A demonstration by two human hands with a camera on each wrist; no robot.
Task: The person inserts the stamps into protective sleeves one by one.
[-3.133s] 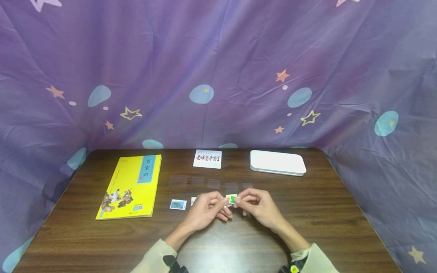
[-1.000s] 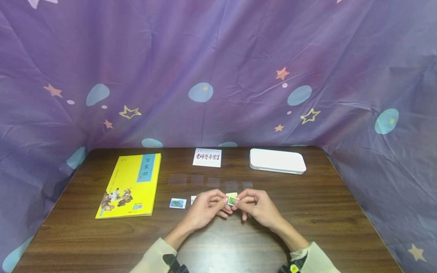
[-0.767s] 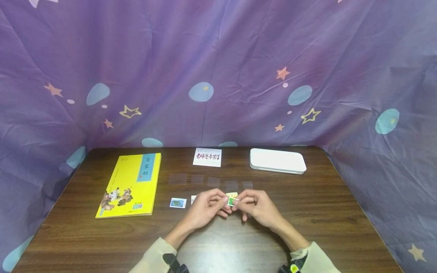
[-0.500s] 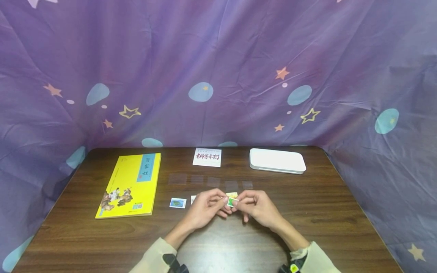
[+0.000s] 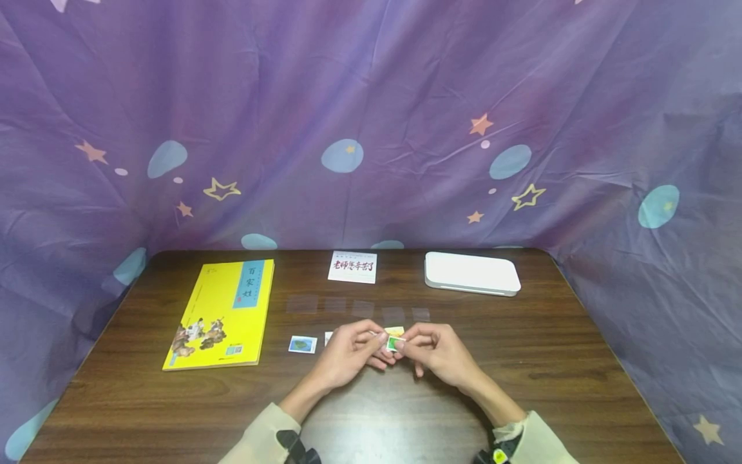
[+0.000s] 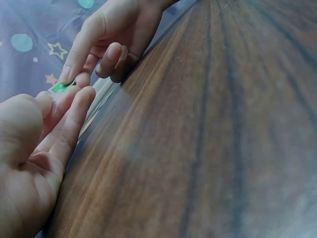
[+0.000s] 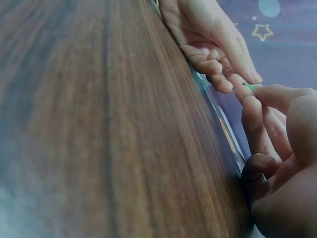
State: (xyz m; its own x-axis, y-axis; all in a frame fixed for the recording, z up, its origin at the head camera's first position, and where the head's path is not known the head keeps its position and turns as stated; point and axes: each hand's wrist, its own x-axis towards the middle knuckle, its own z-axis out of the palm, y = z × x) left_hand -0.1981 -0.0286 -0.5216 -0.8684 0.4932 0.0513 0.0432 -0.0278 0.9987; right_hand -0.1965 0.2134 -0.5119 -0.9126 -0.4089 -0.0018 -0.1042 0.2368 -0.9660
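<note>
Between both hands is a small green postage stamp (image 5: 393, 344) with a white edge, held just above the table. My right hand (image 5: 437, 351) pinches it between thumb and index finger. At the stamp's left edge, my left hand (image 5: 350, 354) pinches what looks like a small clear plastic sleeve (image 6: 56, 104), hard to make out. How far the stamp sits in the sleeve cannot be seen. Behind the fingers lies a yellow stamp (image 5: 395, 331), partly covered. A blue stamp (image 5: 303, 345) lies left of my left hand, and a white-edged one (image 5: 328, 337) is mostly hidden by that hand.
Beyond the hands, several clear sleeves (image 5: 363, 309) lie in a row on the wooden table (image 5: 522, 386). A yellow book (image 5: 223, 316) lies at left, a white card with red characters (image 5: 352, 267) at the back, and a flat white case (image 5: 472, 273) at back right.
Over about three seconds, the green stamp has moved slightly left and down to meet the left fingertips. In the last second both hands stay almost still.
</note>
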